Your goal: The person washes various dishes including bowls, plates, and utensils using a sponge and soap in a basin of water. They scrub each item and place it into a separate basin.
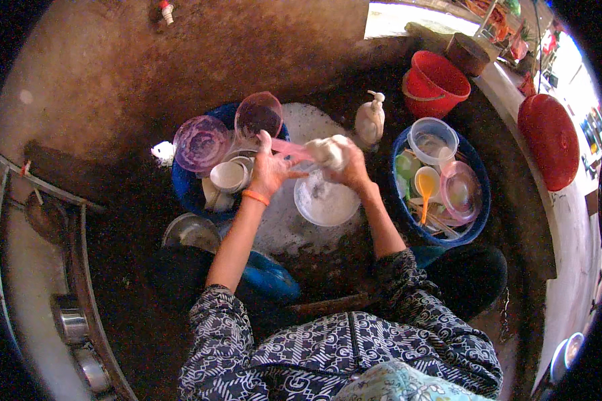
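The left hand (272,172) grips one blurred pink plastic piece (289,150) between thumb and fingers, and the right hand (354,167) is curled tightly around one white scrubber (329,152) against it. Both things are above one sudsy bowl (328,204), between two blue tubs, left (180,187) and right (486,177), with one pump bottle (370,123) and one red bucket (431,90) beyond.

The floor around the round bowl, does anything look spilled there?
Yes, white suds spread across the dark floor beyond the bowl. They look spilled because they lie outside any container.
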`<control>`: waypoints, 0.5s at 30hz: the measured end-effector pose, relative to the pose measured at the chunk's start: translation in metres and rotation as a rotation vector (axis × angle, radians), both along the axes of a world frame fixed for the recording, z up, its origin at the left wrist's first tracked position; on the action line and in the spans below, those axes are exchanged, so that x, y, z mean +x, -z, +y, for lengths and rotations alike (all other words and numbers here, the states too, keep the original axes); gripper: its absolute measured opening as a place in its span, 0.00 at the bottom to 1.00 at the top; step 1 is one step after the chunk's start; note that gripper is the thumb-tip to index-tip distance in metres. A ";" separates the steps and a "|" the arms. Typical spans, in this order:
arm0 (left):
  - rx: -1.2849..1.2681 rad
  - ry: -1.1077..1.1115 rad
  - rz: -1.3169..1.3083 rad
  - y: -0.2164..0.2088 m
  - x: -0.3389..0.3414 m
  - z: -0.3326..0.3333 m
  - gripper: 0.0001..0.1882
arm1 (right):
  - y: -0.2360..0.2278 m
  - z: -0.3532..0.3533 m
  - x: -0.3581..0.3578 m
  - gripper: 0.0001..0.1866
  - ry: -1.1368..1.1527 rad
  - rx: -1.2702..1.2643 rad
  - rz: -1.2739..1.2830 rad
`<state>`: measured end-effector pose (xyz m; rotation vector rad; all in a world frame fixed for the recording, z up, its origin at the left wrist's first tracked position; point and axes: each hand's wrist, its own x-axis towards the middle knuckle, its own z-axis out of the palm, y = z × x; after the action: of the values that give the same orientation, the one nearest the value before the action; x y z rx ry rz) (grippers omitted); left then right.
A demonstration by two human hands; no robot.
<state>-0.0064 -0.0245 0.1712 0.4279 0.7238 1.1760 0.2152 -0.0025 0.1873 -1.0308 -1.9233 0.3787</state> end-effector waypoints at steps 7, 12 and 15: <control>0.076 -0.040 -0.050 0.034 -0.019 0.021 0.28 | 0.005 -0.038 -0.057 0.29 -0.326 -0.220 -0.307; 0.331 -0.008 0.649 0.047 -0.009 -0.008 0.29 | 0.005 -0.030 -0.061 0.34 -0.216 -0.164 -0.212; 0.191 0.072 0.363 0.033 0.009 -0.012 0.29 | -0.005 -0.010 -0.049 0.42 0.010 -0.126 -0.272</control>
<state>0.0022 -0.0364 0.1378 0.8356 0.9022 1.1153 0.1663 -0.0128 0.1926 -1.2251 -2.1565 0.3736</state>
